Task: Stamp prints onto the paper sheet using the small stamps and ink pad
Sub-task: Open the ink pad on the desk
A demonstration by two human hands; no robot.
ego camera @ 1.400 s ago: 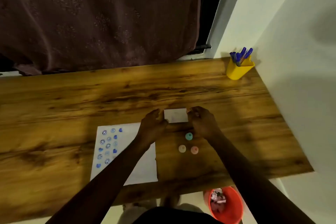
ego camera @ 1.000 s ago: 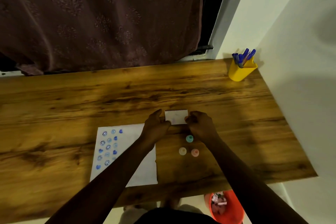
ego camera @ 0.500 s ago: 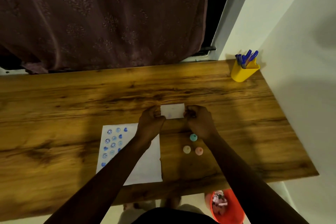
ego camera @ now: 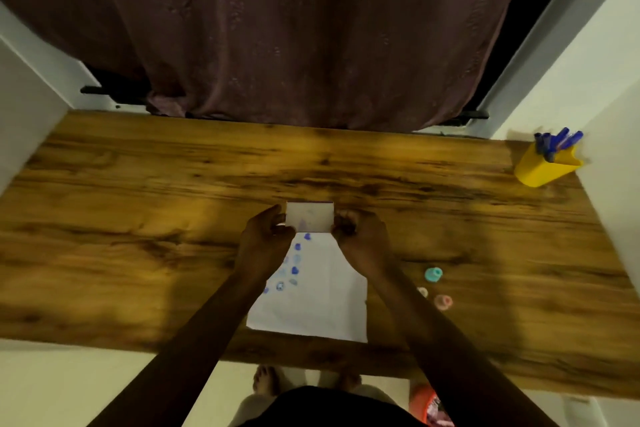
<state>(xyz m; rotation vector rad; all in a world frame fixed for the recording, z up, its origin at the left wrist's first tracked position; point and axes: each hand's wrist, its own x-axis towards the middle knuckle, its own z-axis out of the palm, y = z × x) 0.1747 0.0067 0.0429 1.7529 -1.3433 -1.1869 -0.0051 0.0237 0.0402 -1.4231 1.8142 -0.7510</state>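
Blue prints already mark the paper sheet (ego camera: 311, 302) while the ink pad (ego camera: 309, 217) is gripped by the fingers of both the left hand (ego camera: 265, 241) and the right hand (ego camera: 362, 241), the small stamps (ego camera: 433, 274) left untouched, much blank paper remaining.

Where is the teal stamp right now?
In the head view the teal stamp stands on the wooden table, right of the paper sheet, just beyond the two paler stamps, untouched by either hand.

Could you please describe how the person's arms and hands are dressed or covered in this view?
Both forearms are bare right up to the frame's lower edge: no sleeves show. The left hand and right hand wear no gloves, and I can make out no watch, bracelet or ring, though the picture is dim and blurred.
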